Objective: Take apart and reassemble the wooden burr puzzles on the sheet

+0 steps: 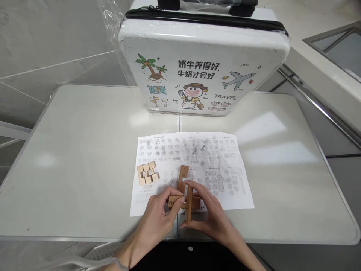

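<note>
Ahead of me, the wrapped white suitcase (208, 47) carries two lines of black Chinese lettering (198, 69), "奶牛养得好, 牛奶才会好", with "TRAVEL" in thin capitals under the airplane drawing at its right. On the wooden block (172, 202) pinched in my left hand (160, 211), one dark character, squarish, something like an E, not certain; another small dark mark near the far end of the flat wooden piece (182, 183) beyond, unreadable. Print on the paper sheet (232, 199) below: too small and faint to read.
</note>
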`<state>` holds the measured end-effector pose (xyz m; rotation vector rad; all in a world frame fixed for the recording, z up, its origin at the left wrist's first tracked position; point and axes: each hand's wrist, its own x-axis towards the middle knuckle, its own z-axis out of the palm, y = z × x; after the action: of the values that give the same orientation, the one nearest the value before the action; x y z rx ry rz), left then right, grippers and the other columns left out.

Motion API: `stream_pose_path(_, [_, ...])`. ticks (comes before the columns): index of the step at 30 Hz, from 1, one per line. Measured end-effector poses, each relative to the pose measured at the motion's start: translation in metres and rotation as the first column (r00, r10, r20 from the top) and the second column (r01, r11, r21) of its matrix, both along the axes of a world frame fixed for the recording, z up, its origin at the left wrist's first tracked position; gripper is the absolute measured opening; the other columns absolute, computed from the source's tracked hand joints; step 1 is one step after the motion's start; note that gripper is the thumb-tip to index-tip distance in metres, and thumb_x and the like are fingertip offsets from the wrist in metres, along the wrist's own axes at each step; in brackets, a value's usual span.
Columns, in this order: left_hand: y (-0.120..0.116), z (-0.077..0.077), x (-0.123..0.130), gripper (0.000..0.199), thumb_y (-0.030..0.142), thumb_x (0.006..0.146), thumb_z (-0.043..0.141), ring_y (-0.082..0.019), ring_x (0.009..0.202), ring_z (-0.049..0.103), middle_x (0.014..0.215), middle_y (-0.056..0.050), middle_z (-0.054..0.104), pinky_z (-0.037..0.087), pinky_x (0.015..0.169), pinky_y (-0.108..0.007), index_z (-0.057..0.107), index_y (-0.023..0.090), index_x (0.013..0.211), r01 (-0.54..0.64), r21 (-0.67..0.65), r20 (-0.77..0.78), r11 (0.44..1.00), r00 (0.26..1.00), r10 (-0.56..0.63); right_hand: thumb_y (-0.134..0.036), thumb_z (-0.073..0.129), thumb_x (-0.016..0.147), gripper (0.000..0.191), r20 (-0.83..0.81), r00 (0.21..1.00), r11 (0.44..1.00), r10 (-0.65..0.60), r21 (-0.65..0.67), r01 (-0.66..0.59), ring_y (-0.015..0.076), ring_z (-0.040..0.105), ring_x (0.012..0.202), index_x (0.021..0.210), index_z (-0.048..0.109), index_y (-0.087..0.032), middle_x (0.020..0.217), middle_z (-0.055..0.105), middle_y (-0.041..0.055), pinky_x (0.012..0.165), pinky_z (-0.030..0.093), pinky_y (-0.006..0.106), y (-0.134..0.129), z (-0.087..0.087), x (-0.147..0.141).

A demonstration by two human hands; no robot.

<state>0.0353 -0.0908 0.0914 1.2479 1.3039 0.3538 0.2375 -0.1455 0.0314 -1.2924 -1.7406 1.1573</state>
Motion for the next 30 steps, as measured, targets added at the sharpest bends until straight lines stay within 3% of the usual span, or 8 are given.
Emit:
stream_pose_path(2, [0.000,0.002,0.001,0.030,0.051,0.102,0.062,-0.010,0.043,0.030,0.074,0.000,0.073,0.019,0.042,-0.027,0.072,0.024,0.097,0.017,-0.001,-0.022,1.000,1.000,-0.017,-0.041,0.090,0.089,0.104,0.003,1.000,1.000,-0.005,-0.006,0.005,0.0354,0.066,0.137,0.169,0.024,-0.039,0.166,0.050,0.0141,0.106,0.064,0.047,-0.001,0.000,0.000])
stream_pose_path(8, [-0.002,0.001,-0.002,0.033,0.055,0.106,0.057,-0.014,0.051,0.044,0.082,-0.002,0.076,0.027,0.047,-0.026,0.070,0.024,0.105,0.050,-0.026,-0.026,0.998,0.998,-0.051,-0.044,0.090,0.088,0.103,0.003,1.000,1.000,-0.010,0.017,0.010,0.0364,0.053,0.151,0.168,0.026,-0.037,0.164,0.053,0.0126,0.117,0.055,0.051,0.001,0.004,-0.002])
stream_pose_path(15, [-0.004,-0.007,-0.012,0.039,0.056,0.108,0.054,-0.017,0.064,0.059,0.082,-0.003,0.074,0.047,0.064,-0.027,0.071,0.021,0.109,0.067,-0.097,0.167,0.993,0.985,-0.050,-0.040,0.090,0.088,0.103,-0.018,1.000,1.000,-0.005,0.026,0.006,0.0368,0.048,0.154,0.169,0.026,-0.039,0.167,0.048,0.0123,0.119,0.054,0.053,0.003,0.002,-0.001])
stream_pose_path(18, [-0.004,-0.010,-0.017,0.040,0.057,0.108,0.054,-0.017,0.064,0.058,0.081,-0.003,0.073,0.049,0.067,-0.028,0.069,0.021,0.103,0.010,-0.081,0.166,0.997,0.986,0.003,-0.041,0.091,0.088,0.114,0.062,0.997,0.997,0.044,0.063,-0.048,0.0376,0.042,0.158,0.173,0.014,-0.037,0.172,0.040,0.0144,0.122,0.050,0.056,0.007,0.001,0.002])
stream_pose_path(20, [-0.003,-0.012,-0.022,0.040,0.058,0.108,0.054,-0.017,0.066,0.058,0.082,-0.003,0.072,0.050,0.070,-0.029,0.067,0.021,0.098,-0.037,-0.047,0.132,0.998,0.990,0.043,-0.038,0.085,0.093,0.111,0.151,0.988,0.994,0.026,0.106,-0.042,0.0374,0.038,0.160,0.174,0.010,-0.034,0.174,0.035,0.0151,0.124,0.047,0.058,0.012,0.000,0.003])
stream_pose_path(23, [0.000,-0.016,-0.030,0.039,0.057,0.108,0.053,-0.017,0.069,0.059,0.083,-0.002,0.072,0.050,0.072,-0.030,0.066,0.021,0.097,-0.067,-0.008,0.097,0.998,0.993,0.067,-0.029,0.073,0.102,0.094,0.298,0.952,0.982,-0.065,0.187,0.008,0.0365,0.036,0.161,0.174,0.013,-0.033,0.173,0.038,0.0141,0.125,0.045,0.060,0.023,-0.005,0.000])
stream_pose_path(27, [0.001,-0.021,-0.035,0.037,0.055,0.108,0.054,-0.017,0.070,0.060,0.085,-0.002,0.072,0.050,0.073,-0.031,0.065,0.021,0.097,-0.058,0.004,0.100,0.998,0.993,0.057,-0.029,0.079,0.097,0.101,0.428,0.901,0.977,-0.073,0.212,-0.021,0.0408,0.027,0.164,0.174,0.014,-0.030,0.173,0.039,0.0149,0.126,0.042,0.065,0.036,-0.017,-0.008])
stream_pose_path(30, [0.000,-0.023,-0.037,0.035,0.053,0.109,0.053,-0.016,0.071,0.061,0.086,-0.002,0.072,0.051,0.073,-0.030,0.065,0.021,0.097,-0.048,0.014,0.110,0.999,0.993,0.047,-0.023,0.077,0.095,0.096,0.417,0.905,0.973,-0.082,0.230,-0.018,0.0400,0.036,0.160,0.171,0.020,-0.030,0.166,0.049,0.0145,0.125,0.044,0.065,0.041,-0.020,-0.008])
